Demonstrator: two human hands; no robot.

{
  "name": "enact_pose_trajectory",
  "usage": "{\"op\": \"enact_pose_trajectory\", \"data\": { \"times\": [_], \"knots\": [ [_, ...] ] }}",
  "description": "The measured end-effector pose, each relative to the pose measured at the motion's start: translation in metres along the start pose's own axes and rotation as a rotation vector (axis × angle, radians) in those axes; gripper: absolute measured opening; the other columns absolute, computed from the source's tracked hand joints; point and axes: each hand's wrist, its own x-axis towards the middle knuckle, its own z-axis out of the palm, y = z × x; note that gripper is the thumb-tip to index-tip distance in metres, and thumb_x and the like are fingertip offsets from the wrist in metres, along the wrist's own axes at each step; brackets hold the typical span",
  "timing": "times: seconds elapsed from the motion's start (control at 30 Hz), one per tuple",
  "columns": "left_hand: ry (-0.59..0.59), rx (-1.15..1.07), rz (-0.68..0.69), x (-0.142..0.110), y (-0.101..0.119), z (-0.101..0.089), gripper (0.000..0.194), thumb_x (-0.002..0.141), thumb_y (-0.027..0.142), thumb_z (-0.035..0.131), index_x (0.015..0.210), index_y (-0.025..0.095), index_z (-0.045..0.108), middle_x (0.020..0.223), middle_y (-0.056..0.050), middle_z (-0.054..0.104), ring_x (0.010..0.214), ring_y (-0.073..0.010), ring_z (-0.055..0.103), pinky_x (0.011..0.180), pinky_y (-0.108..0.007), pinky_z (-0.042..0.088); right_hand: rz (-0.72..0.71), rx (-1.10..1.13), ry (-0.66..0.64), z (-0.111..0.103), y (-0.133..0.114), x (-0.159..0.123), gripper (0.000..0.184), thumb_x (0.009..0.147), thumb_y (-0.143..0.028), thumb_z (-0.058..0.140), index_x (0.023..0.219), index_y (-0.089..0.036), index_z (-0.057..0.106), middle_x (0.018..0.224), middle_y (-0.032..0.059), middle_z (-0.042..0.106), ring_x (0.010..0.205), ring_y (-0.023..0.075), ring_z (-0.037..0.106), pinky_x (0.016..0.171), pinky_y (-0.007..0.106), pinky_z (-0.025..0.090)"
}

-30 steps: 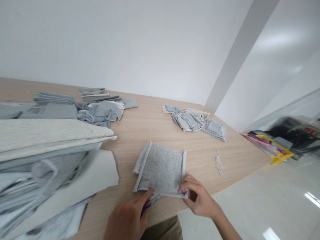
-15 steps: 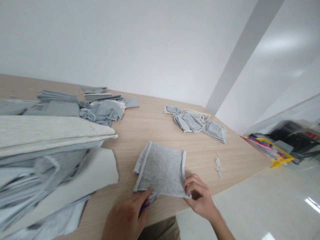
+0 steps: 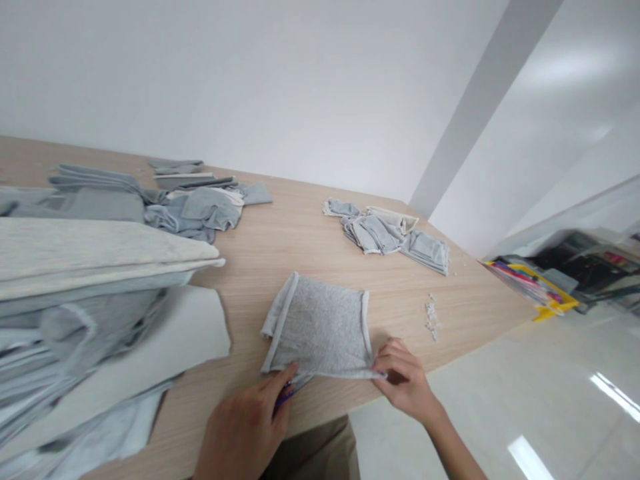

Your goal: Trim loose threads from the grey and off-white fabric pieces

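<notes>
A grey knit fabric piece (image 3: 327,327) with rolled edges lies on the table in front of me, a second layer showing under its left side. My left hand (image 3: 250,417) is closed around purple-handled scissors (image 3: 284,395), mostly hidden by the fingers. Its index finger and thumb rest at the fabric's near left edge. With thumb and fingertips, my right hand (image 3: 403,379) pinches the near right corner of the fabric, drawing that edge out to a narrow point.
Large grey and cream fabric stacks (image 3: 105,257) cover the left of the table (image 3: 295,227). Small folded grey pieces (image 3: 377,233) lie at the back right. Fabric scraps (image 3: 431,319) are scattered near the right edge. A yellow bin (image 3: 555,303) stands beyond the table.
My right hand has pulled the fabric's near corner slightly outward to the right, stretching the edge. My left hand keeps its hold on the scissors. The whole view has shifted slightly.
</notes>
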Motion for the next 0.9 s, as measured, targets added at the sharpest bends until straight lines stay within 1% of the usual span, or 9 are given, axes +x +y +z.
{"op": "enact_pose_trajectory", "data": {
  "times": [0.1,0.17,0.33,0.53,0.77,0.9],
  "knots": [
    [-0.005,-0.006,0.014,0.001,-0.001,0.001,0.042,0.094,0.024,0.046,0.133,0.033,0.060,0.117,0.001,0.074,0.096,-0.0231,0.073,0.081,-0.034,0.056,-0.003,0.000,-0.039,-0.003,0.001,-0.002,0.013,0.083,-0.010,0.071,0.090,-0.022,0.068,0.076,0.0031,0.064,0.075,0.0186,0.059,0.072,0.037,0.045],
    [-0.003,-0.002,0.019,0.001,-0.001,0.001,0.041,0.094,0.024,0.047,0.133,0.033,0.060,0.117,0.001,0.074,0.096,-0.0232,0.073,0.081,-0.034,0.056,-0.003,0.013,-0.041,-0.003,0.002,-0.003,0.014,0.084,-0.011,0.072,0.092,-0.022,0.070,0.079,0.0040,0.065,0.077,0.0186,0.059,0.072,0.036,0.046],
    [-0.017,0.009,-0.012,0.000,0.002,-0.003,0.043,0.093,0.020,0.048,0.133,0.033,0.060,0.117,0.001,0.074,0.096,-0.0244,0.073,0.083,-0.037,0.057,0.047,0.000,-0.042,-0.005,0.004,-0.004,0.006,0.084,-0.017,0.074,0.085,-0.020,0.070,0.083,0.0057,0.062,0.081,0.0195,0.059,0.070,0.034,0.046],
    [-0.009,-0.001,-0.005,0.001,0.001,-0.002,0.042,0.093,0.021,0.048,0.132,0.031,0.060,0.116,-0.001,0.074,0.098,-0.0243,0.072,0.085,-0.038,0.057,0.081,-0.017,-0.045,-0.007,0.005,-0.007,0.012,0.081,-0.021,0.077,0.079,-0.020,0.065,0.082,0.0050,0.060,0.081,0.0197,0.058,0.070,0.033,0.046],
    [-0.002,-0.017,-0.028,0.000,0.002,-0.002,0.042,0.094,0.021,0.047,0.131,0.033,0.060,0.116,0.000,0.074,0.097,-0.0224,0.072,0.084,-0.035,0.056,0.105,-0.030,-0.037,-0.012,0.007,-0.010,0.008,0.083,-0.017,0.073,0.081,-0.020,0.066,0.087,0.0060,0.061,0.085,0.0208,0.059,0.073,0.034,0.047],
    [0.009,-0.037,-0.031,-0.001,0.002,-0.003,0.041,0.094,0.022,0.045,0.130,0.032,0.061,0.118,-0.001,0.074,0.098,-0.0234,0.072,0.084,-0.037,0.055,0.131,-0.013,-0.069,-0.014,0.003,-0.008,0.010,0.082,-0.014,0.070,0.078,-0.020,0.062,0.088,0.0067,0.061,0.086,0.0213,0.059,0.074,0.035,0.048]
  ]
}}
